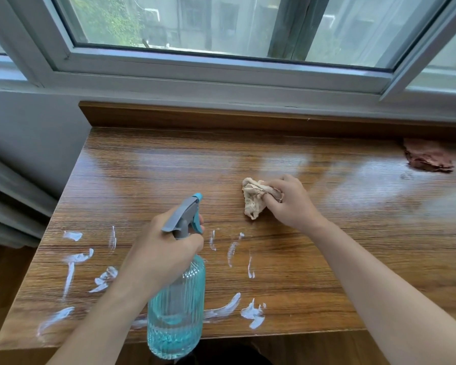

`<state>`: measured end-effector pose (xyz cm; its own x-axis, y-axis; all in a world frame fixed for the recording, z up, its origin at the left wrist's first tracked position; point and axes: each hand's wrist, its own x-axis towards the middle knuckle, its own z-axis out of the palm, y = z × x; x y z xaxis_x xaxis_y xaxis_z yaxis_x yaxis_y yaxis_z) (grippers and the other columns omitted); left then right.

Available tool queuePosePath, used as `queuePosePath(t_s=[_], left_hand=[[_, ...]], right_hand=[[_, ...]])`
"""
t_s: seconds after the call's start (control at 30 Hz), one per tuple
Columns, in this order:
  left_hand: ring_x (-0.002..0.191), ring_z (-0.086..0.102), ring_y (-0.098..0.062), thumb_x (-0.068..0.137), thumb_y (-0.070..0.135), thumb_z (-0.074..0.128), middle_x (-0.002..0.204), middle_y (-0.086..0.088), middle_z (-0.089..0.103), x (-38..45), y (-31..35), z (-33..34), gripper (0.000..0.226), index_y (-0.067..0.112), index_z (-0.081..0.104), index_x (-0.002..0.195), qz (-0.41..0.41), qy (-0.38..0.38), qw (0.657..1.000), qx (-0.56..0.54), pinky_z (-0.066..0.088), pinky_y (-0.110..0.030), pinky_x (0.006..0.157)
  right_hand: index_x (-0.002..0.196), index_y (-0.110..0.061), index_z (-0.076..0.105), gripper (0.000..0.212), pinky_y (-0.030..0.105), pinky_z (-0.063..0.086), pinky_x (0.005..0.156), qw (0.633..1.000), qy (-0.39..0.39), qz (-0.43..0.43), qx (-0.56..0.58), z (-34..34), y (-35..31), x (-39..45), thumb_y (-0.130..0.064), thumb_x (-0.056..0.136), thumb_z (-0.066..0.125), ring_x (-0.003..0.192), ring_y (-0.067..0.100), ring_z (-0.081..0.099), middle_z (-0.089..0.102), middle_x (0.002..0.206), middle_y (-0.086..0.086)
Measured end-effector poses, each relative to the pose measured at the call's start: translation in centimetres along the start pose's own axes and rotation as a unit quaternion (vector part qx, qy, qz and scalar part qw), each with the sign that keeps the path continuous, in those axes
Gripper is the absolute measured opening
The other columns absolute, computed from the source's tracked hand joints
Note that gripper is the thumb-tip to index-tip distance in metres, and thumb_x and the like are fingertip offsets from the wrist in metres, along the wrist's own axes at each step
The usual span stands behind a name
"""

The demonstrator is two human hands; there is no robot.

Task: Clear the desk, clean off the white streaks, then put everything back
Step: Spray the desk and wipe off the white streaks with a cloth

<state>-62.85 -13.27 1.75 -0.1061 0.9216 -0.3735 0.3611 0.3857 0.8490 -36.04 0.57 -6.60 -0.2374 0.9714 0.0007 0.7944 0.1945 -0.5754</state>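
Noted: one spray bottle (176, 299) clamped in left hand (163, 248) fingers, one beige cloth (253, 197) bunched under curled right hand (287, 201) fingers, roughly a dozen white streaks (71, 272) either side of left fingers, one brown rag (428, 156) far beyond right fingers.

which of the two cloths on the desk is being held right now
The beige cloth mid-desk: the right hand grips it. The reddish-brown cloth lies untouched at the far right, by the desk's back edge.

Glossy wood-grain desk (327, 233); ribbed clear spray bottle (177, 312); crumpled cloth (253, 198).
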Motion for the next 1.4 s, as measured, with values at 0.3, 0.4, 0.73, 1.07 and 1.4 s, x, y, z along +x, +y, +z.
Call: queuePosePath(t_s=[0.3, 0.4, 0.73, 1.07, 1.4], left_hand=[[0.053, 0.035, -0.016, 0.085, 0.006, 0.061, 0.072, -0.004, 0.054, -0.5, 0.6, 0.1, 0.024, 0.028, 0.067, 0.092, 0.008, -0.004, 1.000, -0.004, 0.035, -0.039, 0.057], [0.049, 0.035, -0.013, 0.086, 0.007, 0.060, 0.061, 0.005, 0.050, -0.7, 0.9, 0.3, 0.025, 0.029, 0.068, 0.093, 0.007, 0.005, 1.000, 0.000, 0.036, -0.036, 0.056], [0.051, 0.033, -0.013, 0.087, 0.007, 0.059, 0.068, -0.003, 0.052, -1.3, 1.2, 0.8, 0.023, 0.028, 0.066, 0.093, 0.021, -0.003, 1.000, 0.007, 0.035, -0.035, 0.055], [0.050, 0.031, -0.013, 0.088, 0.006, 0.059, 0.059, 0.008, 0.044, -1.5, 1.1, 1.1, 0.023, 0.027, 0.066, 0.093, 0.021, -0.010, 1.000, 0.009, 0.033, -0.036, 0.055], [0.048, 0.032, -0.013, 0.087, 0.005, 0.058, 0.056, 0.009, 0.043, -1.5, 0.7, 0.8, 0.027, 0.029, 0.066, 0.094, 0.007, 0.002, 1.000, 0.014, 0.033, -0.035, 0.053]], right_hand=[[0.071, -0.014, 0.055, 0.029, 0.034, 0.040, 0.067, 0.983, 0.181, 0.014, 0.006, -3.5, -0.4, 1.0, -0.028, 0.093, 0.065, 0.075, 0.013, 0.050, 0.058, 0.078, -0.004], [0.089, -0.017, 0.062, 0.020, 0.042, 0.043, 0.077, 0.968, 0.200, -0.052, -0.143, -3.3, 0.1, 1.5, -0.037, 0.092, 0.064, 0.091, 0.023, 0.053, 0.063, 0.098, 0.000], [0.086, -0.013, 0.072, 0.042, 0.040, 0.043, 0.086, 0.965, 0.119, -0.140, -0.186, -0.9, 1.6, -2.2, -0.042, 0.102, 0.046, 0.109, 0.027, 0.055, 0.059, 0.122, 0.006], [0.098, -0.021, 0.051, 0.028, 0.036, 0.046, 0.076, 0.974, 0.002, -0.141, -0.179, 1.0, 1.4, 0.5, -0.048, 0.092, 0.052, 0.086, 0.019, 0.044, 0.047, 0.094, -0.002], [0.116, -0.012, 0.059, 0.030, 0.044, 0.047, 0.091, 0.985, 0.027, -0.081, -0.151, 3.0, 1.3, 1.0, -0.013, 0.087, 0.057, 0.106, 0.029, 0.046, 0.052, 0.116, 0.009]])
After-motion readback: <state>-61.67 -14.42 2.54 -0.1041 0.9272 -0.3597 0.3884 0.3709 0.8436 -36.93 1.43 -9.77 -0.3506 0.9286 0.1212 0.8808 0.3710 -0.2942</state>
